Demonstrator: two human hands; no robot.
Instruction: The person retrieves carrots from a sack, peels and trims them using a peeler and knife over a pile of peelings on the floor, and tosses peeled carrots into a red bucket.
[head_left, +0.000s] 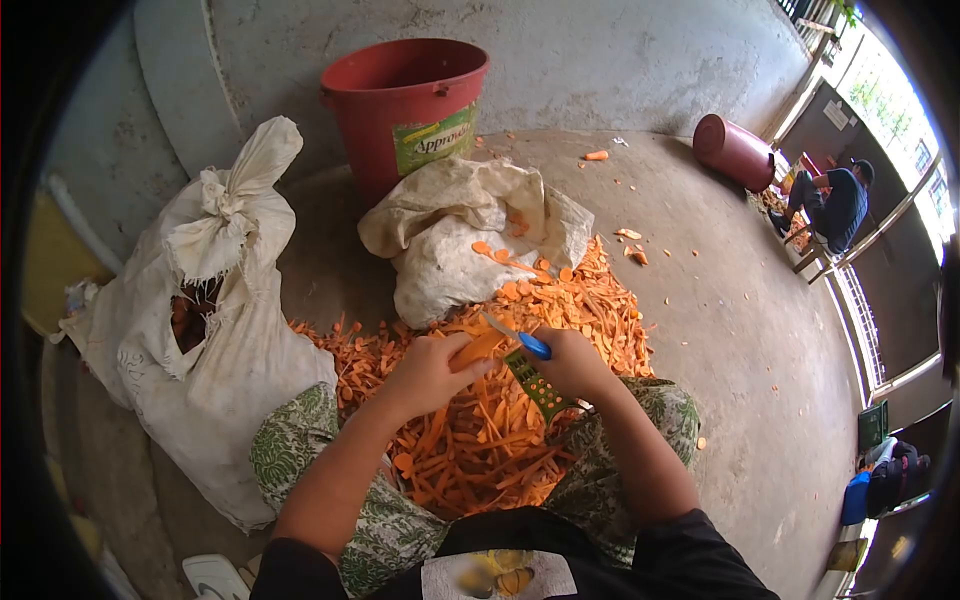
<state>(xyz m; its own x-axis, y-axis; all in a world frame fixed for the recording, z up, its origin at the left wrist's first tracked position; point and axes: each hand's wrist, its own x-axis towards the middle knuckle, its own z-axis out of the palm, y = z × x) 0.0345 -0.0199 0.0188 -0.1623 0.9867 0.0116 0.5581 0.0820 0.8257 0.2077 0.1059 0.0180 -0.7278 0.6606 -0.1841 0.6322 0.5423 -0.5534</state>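
Note:
My left hand is closed around a peeled-looking carrot, its end pointing up and right. In my right hand is a knife with a blue handle, its blade angled up-left close to the carrot. Just below the knife a green perforated plastic piece shows; I cannot tell whether my right hand touches it. Between my knees and beyond lies a big heap of carrot peelings and cut ends. A crumpled white sack rests on the far side of the heap.
At my left stands a tied white woven sack with a hole showing dark orange contents. A red bin is by the wall. Farther right are a tipped maroon bin and a seated person. Carrot scraps dot the concrete floor.

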